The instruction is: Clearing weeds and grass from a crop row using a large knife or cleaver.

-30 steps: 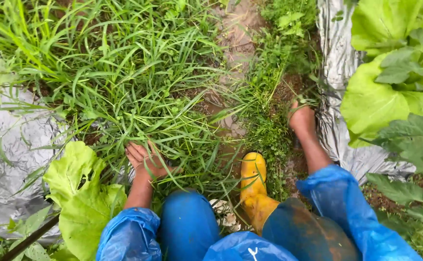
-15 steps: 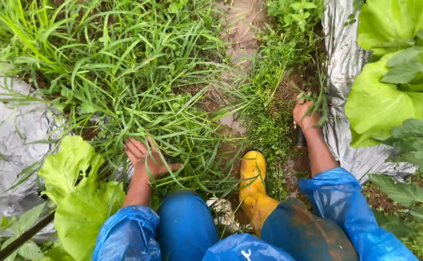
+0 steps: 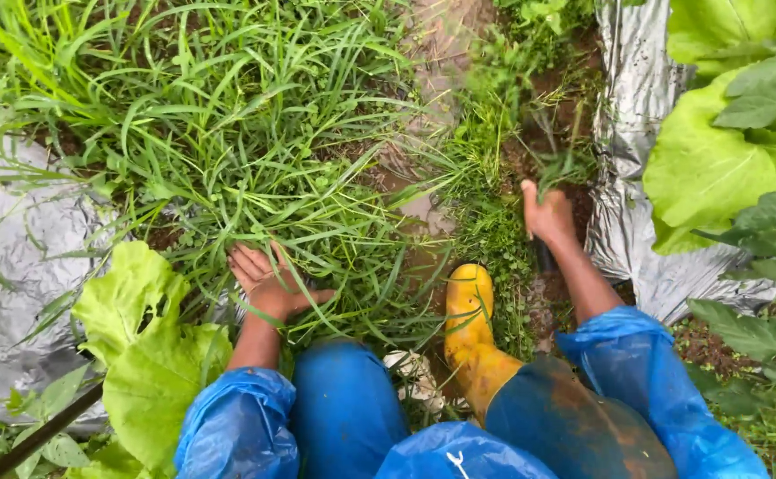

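The right hand, fingers closed on a tuft of weeds, sits just right of the yellow boot, stems rising upward; the left hand, fingers spread, presses into long grass left of it.

Two bare hands: left hand, right hand. One muddy yellow rubber boot. Two silver plastic mulch sheets, left sheet and right sheet.

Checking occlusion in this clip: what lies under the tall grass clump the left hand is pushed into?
Under the grass clump, patches of brown soil show between blades. The left hand spreads its fingers among the stems; the roots and ground beneath it are covered by leaves.
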